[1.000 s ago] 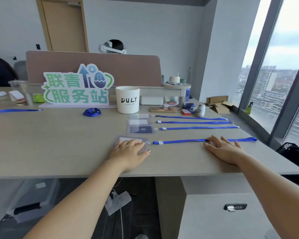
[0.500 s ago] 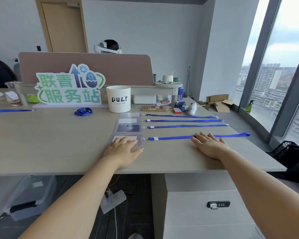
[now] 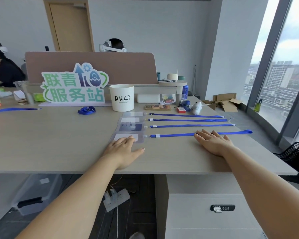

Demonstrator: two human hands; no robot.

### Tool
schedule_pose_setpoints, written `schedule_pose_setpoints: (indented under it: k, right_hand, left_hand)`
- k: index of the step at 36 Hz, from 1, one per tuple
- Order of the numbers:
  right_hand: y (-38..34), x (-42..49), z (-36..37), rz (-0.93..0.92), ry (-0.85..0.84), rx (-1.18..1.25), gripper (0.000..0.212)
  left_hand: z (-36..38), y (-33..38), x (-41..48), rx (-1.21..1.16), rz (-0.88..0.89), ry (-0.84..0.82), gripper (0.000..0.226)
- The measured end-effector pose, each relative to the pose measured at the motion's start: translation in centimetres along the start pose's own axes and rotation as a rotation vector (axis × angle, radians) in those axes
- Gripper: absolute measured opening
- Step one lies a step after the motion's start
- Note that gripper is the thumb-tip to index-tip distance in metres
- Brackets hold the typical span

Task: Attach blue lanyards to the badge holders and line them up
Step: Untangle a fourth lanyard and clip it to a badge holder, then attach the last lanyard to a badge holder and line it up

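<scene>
Several clear badge holders lie in a column on the desk, each joined to a blue lanyard stretched to the right. My left hand (image 3: 123,150) lies flat, fingers on the near edge of the nearest badge holder (image 3: 126,136). My right hand (image 3: 212,142) rests flat on the desk, fingertips touching the nearest lanyard (image 3: 176,135). Behind it lie three more lanyards (image 3: 188,125) with their holders (image 3: 130,127). A coiled blue lanyard (image 3: 86,110) sits left of the white cup, and a loose one (image 3: 14,109) lies at the far left.
A white cup (image 3: 122,97) marked DULY and a green sign (image 3: 74,85) stand behind the row. A phone (image 3: 157,107), a red box and small items lie at the back right. Two people sit beyond the pink divider (image 3: 93,66). The desk's front edge (image 3: 145,170) is just below my wrists.
My view shifted sideways a little. Both hands stay flat in the same places on the nearest holder and lanyard.
</scene>
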State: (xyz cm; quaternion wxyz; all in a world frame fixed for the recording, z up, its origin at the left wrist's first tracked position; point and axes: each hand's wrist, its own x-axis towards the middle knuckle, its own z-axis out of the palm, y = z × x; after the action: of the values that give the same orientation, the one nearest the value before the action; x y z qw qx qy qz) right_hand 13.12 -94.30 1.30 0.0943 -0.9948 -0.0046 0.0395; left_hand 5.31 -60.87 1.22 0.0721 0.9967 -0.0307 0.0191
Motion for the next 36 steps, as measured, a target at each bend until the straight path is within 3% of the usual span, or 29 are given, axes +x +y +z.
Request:
schedule_pose_setpoints:
  k: [16, 20, 25, 29, 36]
  right_hand:
    - [-0.1, -0.4, 0.2, 0.011, 0.057, -0.008, 0.067]
    - [-0.4, -0.8, 0.2, 0.005, 0.155, -0.011, 0.068]
    - [-1.4, -2.2, 0.3, -0.032, 0.408, 0.025, 0.060]
    - [-6.3, -3.4, 0.7, -0.126, 0.474, 0.152, 0.052]
    - [-21.0, -4.2, 3.1, -0.433, 0.421, 0.213, 0.050]
  left_hand:
    - [0.4, -0.2, 0.0, -0.060, 0.018, 0.065, 0.077]
    - [0.4, -0.3, -0.3, -0.138, 0.009, 0.184, 0.072]
    - [0.1, -0.8, -1.7, -0.205, 0.025, 0.322, 0.053]
    - [-0.6, -3.6, -2.9, -0.213, -0.029, 0.351, 0.050]
    - [-3.3, -13.5, -5.5, -0.163, -0.210, 0.388, 0.051]
